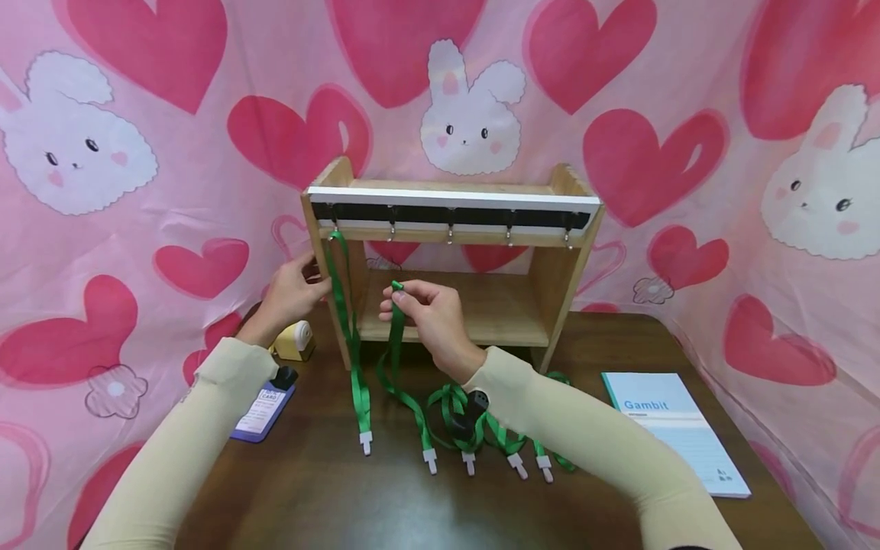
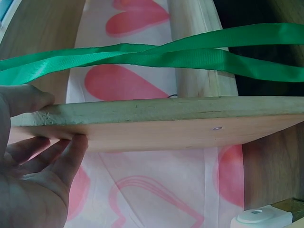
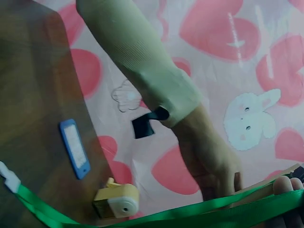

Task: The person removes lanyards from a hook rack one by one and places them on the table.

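My left hand grips the left side panel of a small wooden rack, with the thumb on one face and fingers on the other. A green lanyard hangs from the rack's leftmost hook, its white clip low over the table. In front of the rack, my right hand pinches the top of a second green lanyard between thumb and fingers. That strap runs down to a white clip on the table. More green lanyards lie bunched beneath my right forearm, partly hidden.
Several metal hooks line the rack's black strip. A yellow pencil sharpener and a blue card holder sit on the left of the brown table. A notebook lies at right. Heart-patterned cloth stands behind.
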The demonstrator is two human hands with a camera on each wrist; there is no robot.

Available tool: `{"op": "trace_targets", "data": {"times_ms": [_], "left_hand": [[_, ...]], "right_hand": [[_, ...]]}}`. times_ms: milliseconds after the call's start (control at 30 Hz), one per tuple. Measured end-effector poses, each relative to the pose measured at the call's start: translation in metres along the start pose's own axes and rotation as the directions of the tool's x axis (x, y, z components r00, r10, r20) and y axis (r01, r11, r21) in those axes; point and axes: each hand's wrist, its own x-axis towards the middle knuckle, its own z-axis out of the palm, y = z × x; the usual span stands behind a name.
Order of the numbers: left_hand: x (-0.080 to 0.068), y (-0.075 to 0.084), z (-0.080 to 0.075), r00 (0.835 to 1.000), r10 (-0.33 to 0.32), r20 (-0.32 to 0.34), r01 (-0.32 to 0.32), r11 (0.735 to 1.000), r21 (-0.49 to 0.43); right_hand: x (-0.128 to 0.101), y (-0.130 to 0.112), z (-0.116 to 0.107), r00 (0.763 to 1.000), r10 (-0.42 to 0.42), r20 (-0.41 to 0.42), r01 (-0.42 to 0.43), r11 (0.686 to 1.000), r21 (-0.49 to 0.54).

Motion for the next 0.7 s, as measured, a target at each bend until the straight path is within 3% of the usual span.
{"op": "trace_targets", "data": {"times_ms": [267,533,700], "left_hand": [[0.001,0.002,0.000,1.000,0.018,0.001,-0.018,1.000,0.003],[-0.001,0.005,0.000,1.000,-0.005,0.008,0.005,1.000,0.003],[-0.003,0.005,-0.001,1.000,-0.006,0.013,0.006,1.000,0.007]], "right_hand": [[-0.029,0.014,-0.019,0.998,0.044,0.044,-0.043,0.999,-0.023],[-0.062,0.026,-0.028,0.985,0.134,0.109,-0.117,0.982,-0.145],[-0.067,0.040,-0.034,0.983,0.148,0.108,-0.124,0.972,-0.198]]}}
